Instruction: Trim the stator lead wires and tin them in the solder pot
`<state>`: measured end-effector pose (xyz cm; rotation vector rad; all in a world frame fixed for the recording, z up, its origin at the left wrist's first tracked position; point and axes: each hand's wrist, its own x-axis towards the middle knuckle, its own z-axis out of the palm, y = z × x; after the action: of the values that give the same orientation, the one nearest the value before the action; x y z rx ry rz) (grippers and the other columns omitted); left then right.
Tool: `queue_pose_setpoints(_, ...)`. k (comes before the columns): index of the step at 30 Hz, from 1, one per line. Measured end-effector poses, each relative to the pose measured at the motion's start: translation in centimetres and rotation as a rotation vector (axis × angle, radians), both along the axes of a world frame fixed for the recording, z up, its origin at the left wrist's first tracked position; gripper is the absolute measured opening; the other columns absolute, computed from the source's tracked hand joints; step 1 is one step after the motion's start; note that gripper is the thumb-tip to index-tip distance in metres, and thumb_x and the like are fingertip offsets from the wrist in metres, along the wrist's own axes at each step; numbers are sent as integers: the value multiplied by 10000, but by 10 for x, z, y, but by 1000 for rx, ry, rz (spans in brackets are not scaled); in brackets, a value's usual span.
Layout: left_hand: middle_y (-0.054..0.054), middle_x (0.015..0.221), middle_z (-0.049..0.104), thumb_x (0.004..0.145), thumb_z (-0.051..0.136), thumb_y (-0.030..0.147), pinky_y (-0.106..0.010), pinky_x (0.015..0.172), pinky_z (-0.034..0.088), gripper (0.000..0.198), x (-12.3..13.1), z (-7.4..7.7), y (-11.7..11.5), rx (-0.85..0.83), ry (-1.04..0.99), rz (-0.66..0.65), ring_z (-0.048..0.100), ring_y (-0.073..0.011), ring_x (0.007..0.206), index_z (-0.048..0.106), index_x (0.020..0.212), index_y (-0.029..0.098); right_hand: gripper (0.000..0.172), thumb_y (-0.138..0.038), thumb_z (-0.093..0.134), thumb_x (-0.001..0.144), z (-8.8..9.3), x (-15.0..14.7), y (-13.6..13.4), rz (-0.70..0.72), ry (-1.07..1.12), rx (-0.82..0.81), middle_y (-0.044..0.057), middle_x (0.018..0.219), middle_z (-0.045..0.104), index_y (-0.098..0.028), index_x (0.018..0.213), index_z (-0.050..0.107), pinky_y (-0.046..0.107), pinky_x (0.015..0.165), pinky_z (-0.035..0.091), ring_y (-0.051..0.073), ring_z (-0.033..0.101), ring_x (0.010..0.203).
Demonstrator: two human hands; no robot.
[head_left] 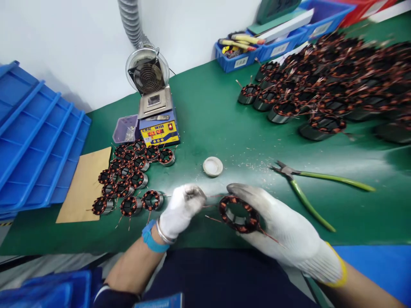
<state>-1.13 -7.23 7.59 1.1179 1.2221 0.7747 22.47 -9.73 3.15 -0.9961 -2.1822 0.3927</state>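
White wall (80,34) stands behind a wide green tabletop (205,124). On the left leans blue crates (41,137); on the far right many copper-wound rings (321,126) stand crowded together. Near the wall is a heating unit (160,133) with a red display, and a smaller group of wound rings (129,206) stands before it. The right hand (276,222), gloved, grips one wound ring (242,226) above the near edge. The left hand (188,201), also gloved, has its fingers folded together beside this ring's wires; whether it pinches one, I cannot tell. Green-handled pliers (287,171) lie open, and a small round dish (212,174) sits beyond the hands.
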Motion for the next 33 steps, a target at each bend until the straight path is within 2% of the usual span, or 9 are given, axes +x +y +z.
queue_pose_setpoints(7,65,533,421,787,737,524,-248,515,315,431,9,-3,-7,-92,-55,-128,334,-78,500,516,606,201,782,-230,621,881,-11,7,-6,11,-7,-40,147,1403,671,-258,1617,358,501,973,645,351,704,1216)
queue_pose_setpoints(9,40,577,497,783,754,545,-252,538,379,434,10,-8,-6,-55,-46,-130,432,-95,532,556,635,188,787,-250,637,880,-8,12,-2,-7,-9,-58,139,1403,665,-272,1616,360,503,991,634,349,699,1219)
queue_pose_setpoints(11,-11,720,628,745,796,555,-288,635,502,414,11,-17,-4,66,25,-35,588,-154,655,646,806,173,772,-270,641,877,-3,17,8,-50,-42,-41,141,1393,665,-273,1603,378,504,1006,620,358,689,1228)
queue_pose_setpoints(14,-154,1230,687,627,902,521,-447,978,573,820,13,-36,1,322,225,125,688,-309,1092,585,1292,161,693,-309,628,866,4,20,31,-180,-183,-2,159,1343,684,-237,1535,464,520,962,617,388,703,1173)
queue_pose_setpoints(16,-241,1524,502,538,956,503,-552,1192,436,1157,18,-50,8,402,346,165,530,-416,1395,410,1493,145,666,-334,616,848,6,19,46,-271,-299,-23,165,1329,690,-212,1494,514,530,906,615,399,719,1111)
queue_pose_setpoints(19,-310,1638,342,486,984,471,-602,1273,325,1350,30,-73,24,494,567,147,343,-478,1537,276,1569,90,650,-331,593,834,9,14,58,-326,-410,-36,163,1324,696,-198,1468,549,498,855,600,388,722,1074)
queue_pose_setpoints(24,-267,1540,521,632,897,315,-567,1189,466,1110,48,-97,50,729,790,106,531,-409,1424,310,1547,90,476,-272,547,869,26,10,63,-231,-549,-37,152,1180,735,-172,1329,618,402,757,550,334,734,968)
queue_pose_setpoints(29,-141,1287,730,764,739,244,-465,1067,577,657,48,-90,60,769,757,-69,709,-306,1180,540,1383,152,442,-296,601,820,48,8,70,-149,-687,-107,134,1084,741,-195,1249,633,330,633,443,281,708,824)
queue_pose_setpoints(33,-124,1247,749,787,709,228,-467,1024,593,606,46,-86,60,764,800,-81,725,-304,1131,559,1370,160,421,-406,645,780,53,5,73,-178,-716,-123,114,1033,736,-213,1154,661,314,575,341,281,686,764)
